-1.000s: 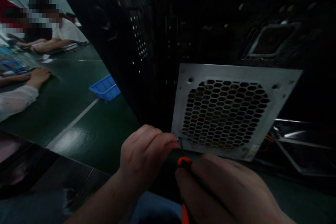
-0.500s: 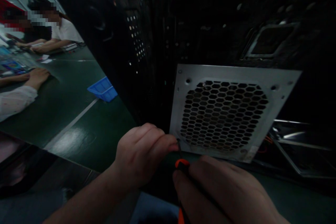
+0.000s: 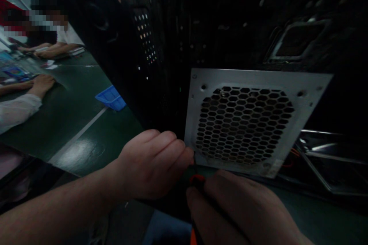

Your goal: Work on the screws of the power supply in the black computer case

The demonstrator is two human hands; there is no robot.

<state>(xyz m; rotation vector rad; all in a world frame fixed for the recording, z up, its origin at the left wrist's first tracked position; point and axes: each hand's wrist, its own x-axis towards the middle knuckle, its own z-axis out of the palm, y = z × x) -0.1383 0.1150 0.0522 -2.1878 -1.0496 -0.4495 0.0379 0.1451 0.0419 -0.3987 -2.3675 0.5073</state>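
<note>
A grey metal power supply [image 3: 312,86] with a honeycomb grille stands inside a dark computer case [image 3: 178,26]. My left hand [image 3: 152,162] is closed, its fingertips pinched at the supply's lower left corner around something too small to name. My right hand [image 3: 235,208] is wrapped round a screwdriver [image 3: 196,180] with an orange and black handle. The thin shaft points up at that same corner.
A blue plastic bin [image 3: 110,97] sits on the green bench [image 3: 71,122] left of the case. Further left, another person's hand and white sleeve [image 3: 20,103] rest on the bench, and other people sit at the far end. A metal panel [image 3: 330,160] lies at right.
My left hand and forearm have shifted left and up a little, staying pinched at the corner. The screwdriver handle has dropped slightly lower in view.
</note>
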